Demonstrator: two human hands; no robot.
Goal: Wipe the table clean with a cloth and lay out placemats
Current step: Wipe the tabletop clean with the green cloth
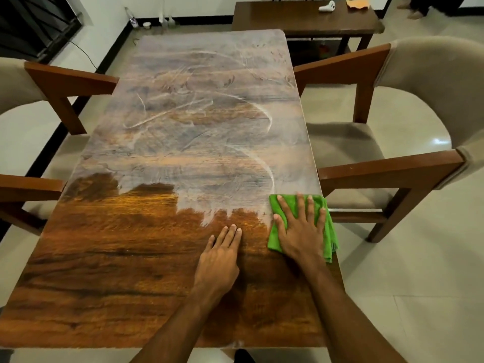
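- Two grips flat on a long wooden bench (131,258) that fills the middle of the frame.
- Right grip (301,231), lower right: fingers straight and spread, palm pressing down on a folded green cloth (330,231), nothing curled round it.
- Green cloth right at the bench's right-hand edge, on the border between hazy and clear wood.
- Left grip (220,258), just left of the cloth and apart from it: fingers straight and together, lying flat on bare wood, holding nothing.
- Whitish film (204,113) with curved streaks over the upper and middle bench; clear dark grain across the lower part.
- Padded wooden armchair (419,87) at right, another (15,82) at left.
- Small side table (301,19), upper right, carrying a white object (327,6) and an orange rag (358,3).
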